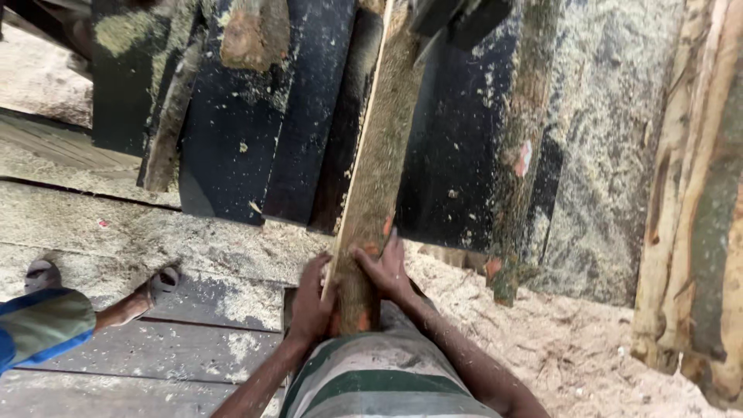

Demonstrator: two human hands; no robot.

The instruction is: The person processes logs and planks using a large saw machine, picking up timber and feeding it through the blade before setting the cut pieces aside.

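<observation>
A long rough wooden plank, dusted with sawdust, runs from my chest up and away over dark machine parts. My left hand grips its near end from the left side. My right hand presses on the same end from the right, fingers spread over the top. The plank's near end rests against my green and white striped shirt.
Dark metal panels covered in sawdust lie under the plank. Bark-edged slabs stand at the right. Sawdust covers the ground at the lower right. Another person's sandalled feet and blue-green clothed leg are at the left on floorboards.
</observation>
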